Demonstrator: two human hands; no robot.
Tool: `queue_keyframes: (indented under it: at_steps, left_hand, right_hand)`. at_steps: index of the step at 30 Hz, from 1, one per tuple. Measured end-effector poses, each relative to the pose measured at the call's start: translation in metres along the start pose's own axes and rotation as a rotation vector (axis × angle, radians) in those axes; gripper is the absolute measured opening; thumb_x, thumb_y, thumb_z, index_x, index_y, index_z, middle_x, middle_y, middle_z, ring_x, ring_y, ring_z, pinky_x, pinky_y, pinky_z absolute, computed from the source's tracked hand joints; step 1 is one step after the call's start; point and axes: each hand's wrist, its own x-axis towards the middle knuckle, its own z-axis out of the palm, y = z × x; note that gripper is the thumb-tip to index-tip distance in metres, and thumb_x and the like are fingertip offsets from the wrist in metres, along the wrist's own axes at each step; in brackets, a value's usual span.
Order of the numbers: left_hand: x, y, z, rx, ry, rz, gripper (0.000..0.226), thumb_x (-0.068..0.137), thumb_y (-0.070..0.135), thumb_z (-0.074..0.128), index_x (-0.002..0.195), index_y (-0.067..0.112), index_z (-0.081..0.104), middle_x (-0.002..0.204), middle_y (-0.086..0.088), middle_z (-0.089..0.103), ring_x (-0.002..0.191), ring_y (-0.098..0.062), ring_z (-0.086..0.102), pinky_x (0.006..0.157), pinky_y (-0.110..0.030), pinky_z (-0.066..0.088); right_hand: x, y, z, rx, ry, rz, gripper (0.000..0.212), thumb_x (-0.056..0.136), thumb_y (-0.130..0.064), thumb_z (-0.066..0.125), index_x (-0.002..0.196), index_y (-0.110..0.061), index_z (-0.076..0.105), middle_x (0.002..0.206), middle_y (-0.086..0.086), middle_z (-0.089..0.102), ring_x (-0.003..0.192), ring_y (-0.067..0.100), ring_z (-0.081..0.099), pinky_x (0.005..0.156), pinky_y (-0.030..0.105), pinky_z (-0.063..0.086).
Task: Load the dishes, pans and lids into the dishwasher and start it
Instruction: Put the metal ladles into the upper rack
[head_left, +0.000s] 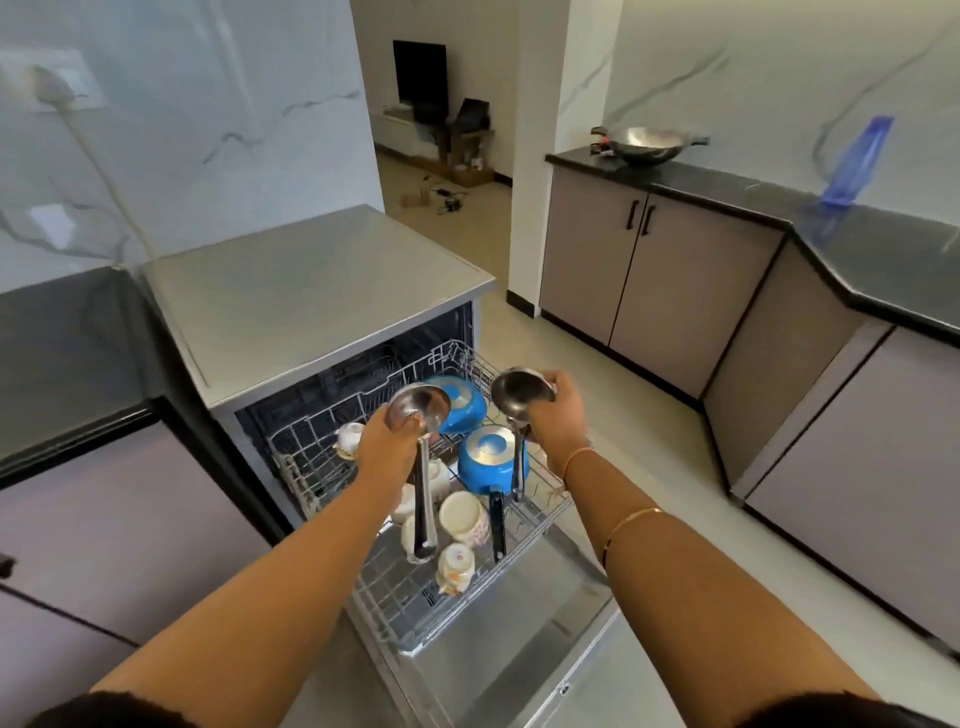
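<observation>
The silver steel dishwasher (311, 291) stood open, its door (519, 649) dropped flat and its white wire lower rack (395, 597) pulled out over the door. Two round blue saucepans (488, 457) lay upturned toward the rack's far right corner, with pale ceramic cups (460, 514) near its middle. Above the rack hung two long steel ladles, bowls up, long axes near vertical, handles pointing down. The left grip (384, 441) was curled round the neck of the left ladle (421, 405). The right grip (556, 415) clasped the right ladle (517, 387) just beneath its bowl.
</observation>
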Motion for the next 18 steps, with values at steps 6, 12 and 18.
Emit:
queue_keyframes:
  at_steps: [6, 12, 18]
  left_hand:
    - [0.047, 0.014, 0.024, 0.03, -0.109, -0.014, 0.016, 0.084, 0.015, 0.063, 0.084, 0.031, 0.06, 0.097, -0.005, 0.067, 0.096, -0.028, 0.064, 0.091, -0.05, 0.051]
    - [0.075, 0.031, 0.053, 0.215, -0.238, 0.207, 0.016, 0.088, 0.012, 0.06, 0.082, 0.026, 0.058, 0.087, -0.003, 0.061, 0.091, -0.031, 0.062, 0.085, -0.044, 0.052]
    - [0.105, 0.035, 0.097, 0.458, -0.183, 0.392, 0.015, 0.091, 0.01, 0.055, 0.103, 0.013, 0.063, 0.086, 0.007, 0.058, 0.077, -0.01, 0.051, 0.057, -0.007, 0.037]
  right_hand:
    - [0.051, 0.006, 0.007, 0.038, 0.157, 0.083, 0.035, 0.082, 0.001, 0.037, 0.106, -0.012, 0.06, 0.089, 0.017, 0.063, 0.07, 0.028, 0.058, 0.063, 0.038, 0.05]
    - [0.091, 0.016, 0.0, -0.042, 0.281, 0.067, 0.03, 0.092, -0.003, 0.036, 0.108, -0.007, 0.061, 0.089, 0.011, 0.06, 0.073, 0.02, 0.05, 0.065, 0.03, 0.04]
    - [0.142, 0.04, -0.022, -0.223, 0.25, 0.113, 0.036, 0.087, 0.005, 0.036, 0.113, -0.005, 0.059, 0.092, 0.011, 0.059, 0.08, 0.022, 0.051, 0.068, 0.028, 0.037]
